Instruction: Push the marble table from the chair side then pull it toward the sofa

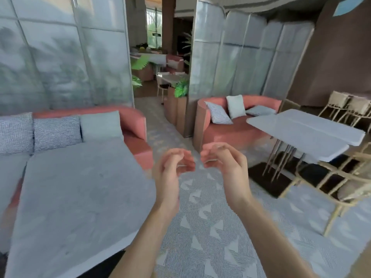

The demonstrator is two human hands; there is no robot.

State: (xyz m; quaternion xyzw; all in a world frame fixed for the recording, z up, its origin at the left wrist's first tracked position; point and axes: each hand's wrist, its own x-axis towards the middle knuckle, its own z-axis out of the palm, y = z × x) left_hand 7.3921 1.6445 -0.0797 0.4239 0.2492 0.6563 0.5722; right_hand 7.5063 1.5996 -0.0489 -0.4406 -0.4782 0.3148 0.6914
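A large grey marble table (76, 197) fills the lower left, its far edge against a pink sofa (136, 125) that carries checked and plain cushions. My left hand (172, 167) hovers in the air just past the table's right edge, fingers curled and apart, holding nothing. My right hand (222, 161) floats beside it over the patterned carpet, also empty with curled fingers. The two hands face each other, a small gap between the fingertips. Neither touches the table.
A second marble table (305, 131) stands at the right with woven cane chairs (341, 183) around it and another pink sofa (236, 125) behind. Translucent panel screens (241, 57) flank a passage with planters (180, 109). Patterned carpet (210, 227) runs between the tables.
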